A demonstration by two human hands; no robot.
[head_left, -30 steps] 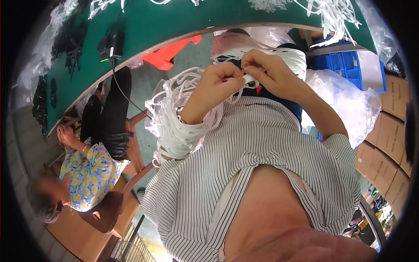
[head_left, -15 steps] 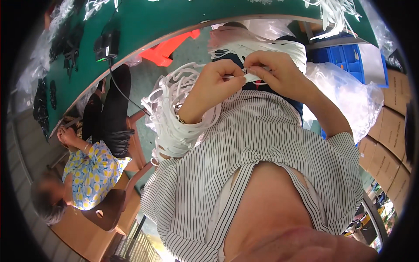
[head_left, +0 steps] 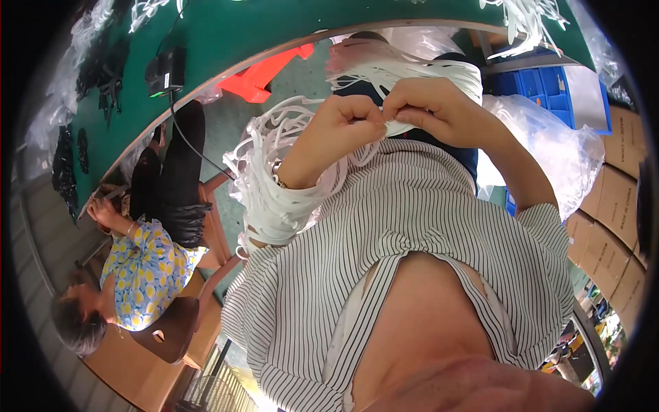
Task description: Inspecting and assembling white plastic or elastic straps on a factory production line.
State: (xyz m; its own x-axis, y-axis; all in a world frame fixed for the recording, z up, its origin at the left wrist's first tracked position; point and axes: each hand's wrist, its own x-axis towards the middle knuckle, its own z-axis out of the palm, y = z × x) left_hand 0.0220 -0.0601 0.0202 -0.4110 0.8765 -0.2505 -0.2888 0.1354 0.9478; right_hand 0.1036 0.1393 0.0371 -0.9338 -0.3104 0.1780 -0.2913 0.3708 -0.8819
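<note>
Above my lap, my left hand (head_left: pixel 341 130) and my right hand (head_left: pixel 434 111) meet, fingertips almost touching. Both are closed in a pinch on a thin white cord (head_left: pixel 395 128), mostly covered by the fingers. Many loops of white cord (head_left: pixel 274 206) are hung around my left forearm. Across my knees lies a thick bundle of white cords (head_left: pixel 405 69), just beyond my hands.
A green table (head_left: pixel 261 20) curves along the far side, with a black power adapter (head_left: pixel 165 72) near its edge. Below stand a red plastic object (head_left: pixel 257 79), blue bins (head_left: pixel 542 89), a clear plastic bag (head_left: pixel 563 154) and cartons (head_left: pixel 607 213). A co-worker (head_left: pixel 147 275) sits at left.
My fingertips have drawn closer together, and less of the white cord shows between them. My right hand has turned slightly; the loops on my left forearm stay in place.
</note>
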